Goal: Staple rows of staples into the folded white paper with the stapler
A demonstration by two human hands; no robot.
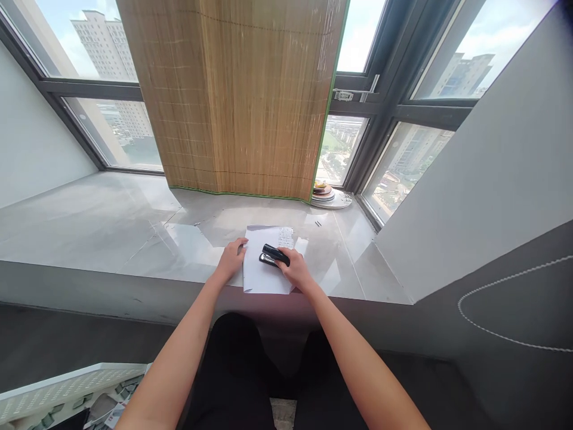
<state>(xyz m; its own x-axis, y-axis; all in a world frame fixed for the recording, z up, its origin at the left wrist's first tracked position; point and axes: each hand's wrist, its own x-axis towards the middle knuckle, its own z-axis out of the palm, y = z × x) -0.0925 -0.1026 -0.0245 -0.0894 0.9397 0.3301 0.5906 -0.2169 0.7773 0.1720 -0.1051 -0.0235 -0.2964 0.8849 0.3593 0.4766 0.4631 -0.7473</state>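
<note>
While my L hand (231,258) rests loosely curled at the L edge of the paper (262,279) (can't tell if it's pinching), my R hand (295,269) is closed round the R end of the stapler (274,253), just below frame centre. Step in hand's prob. positioning the stapler; next move likely calls for keeping the paper steady. Stapler juts frame-left from my R grip, over the paper.

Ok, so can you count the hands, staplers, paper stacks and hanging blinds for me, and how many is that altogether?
Hands: 2, the left hand and right hand
Staplers: 1, the black stapler
Paper stacks: 1, the white paper stack; I can't tell how many sheets
Hanging blinds: 1, the brown blind
Total: 5
</note>
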